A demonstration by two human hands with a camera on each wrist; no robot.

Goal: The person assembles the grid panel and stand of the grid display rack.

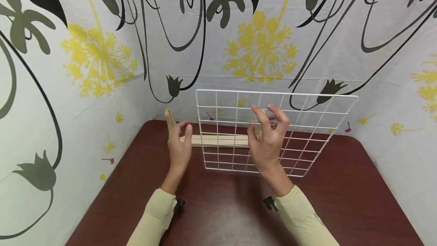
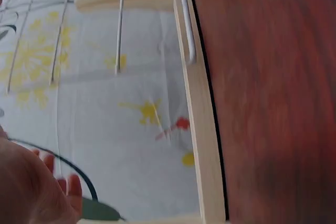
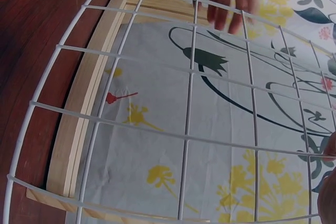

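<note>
A white wire grid panel is raised at a tilt over the dark red table. My right hand holds it, with bent fingers at its upper wires; at the edge of the right wrist view, part of the hand meets a wire. Behind the panel lies a pale wooden stand, a long bar with a short arm at each end. Beside its left arm my left hand is raised, fingers loosely bent, holding nothing. The panel's lower corner overlaps the wooden bar in the left wrist view.
The table has a dark red wood-grain top. White cloth walls with grey, black and yellow flower prints stand at its back and sides. Small black pieces show beside the sleeve cuffs.
</note>
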